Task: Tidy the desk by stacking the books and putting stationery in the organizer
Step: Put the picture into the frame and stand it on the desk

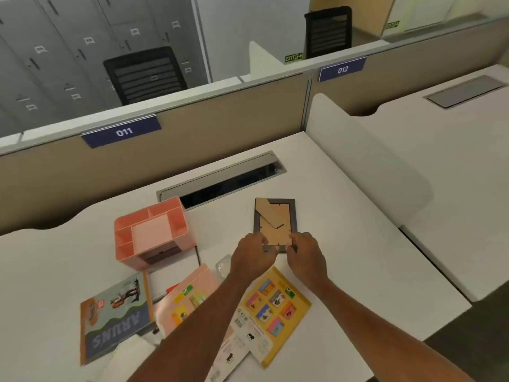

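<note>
Pinching the picture frame by its 2 near corners, your left hand and right hand should lift it level, clear of the books.

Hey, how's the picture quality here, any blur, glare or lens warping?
Head view: the wide lens bows the partition and desk edges. Head view: light is even, no hard glare or sharp shadows. Head view: the books look slightly soft, as do the left hand and right hand gripping the picture frame.
</note>
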The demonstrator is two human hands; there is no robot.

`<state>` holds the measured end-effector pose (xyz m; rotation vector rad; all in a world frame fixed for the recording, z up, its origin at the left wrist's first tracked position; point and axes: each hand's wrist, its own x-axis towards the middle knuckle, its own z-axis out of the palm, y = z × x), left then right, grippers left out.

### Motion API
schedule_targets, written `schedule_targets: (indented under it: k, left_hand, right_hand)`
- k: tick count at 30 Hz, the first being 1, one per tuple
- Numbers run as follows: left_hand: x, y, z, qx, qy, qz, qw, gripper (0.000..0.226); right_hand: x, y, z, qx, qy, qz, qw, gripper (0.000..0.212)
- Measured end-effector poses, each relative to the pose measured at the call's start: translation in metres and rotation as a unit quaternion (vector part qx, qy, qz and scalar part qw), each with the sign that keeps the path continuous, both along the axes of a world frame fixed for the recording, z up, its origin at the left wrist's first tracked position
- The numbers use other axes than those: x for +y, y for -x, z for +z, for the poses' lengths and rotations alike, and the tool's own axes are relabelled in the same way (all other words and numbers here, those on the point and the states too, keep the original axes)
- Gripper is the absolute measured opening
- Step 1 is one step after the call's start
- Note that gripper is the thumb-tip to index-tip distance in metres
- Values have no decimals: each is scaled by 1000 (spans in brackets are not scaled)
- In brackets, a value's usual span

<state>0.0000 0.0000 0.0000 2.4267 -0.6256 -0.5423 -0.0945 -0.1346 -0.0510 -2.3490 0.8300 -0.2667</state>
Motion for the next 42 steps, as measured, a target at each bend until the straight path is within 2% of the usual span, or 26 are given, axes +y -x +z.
schedule_targets:
  k: [7,16,30,42]
  left_hand:
    - [-27,-10,-13,71,-9,55,996,73]
    - [-43,-24,-31,149,6,131,980,87]
    - [-40,-31,-13,191,124,195,954,48]
    - [-51,-36,12,161,243,231,928,24]
  right_hand:
    - [-18,-10,-3,40,-83,-63,994,53]
    - [-22,-23,-19,32,-107,-71,991,51]
    - [-22,-24,-15,-1,-119,-112,987,58]
    - [-30,-22,29,-153,-169,-170,959,42]
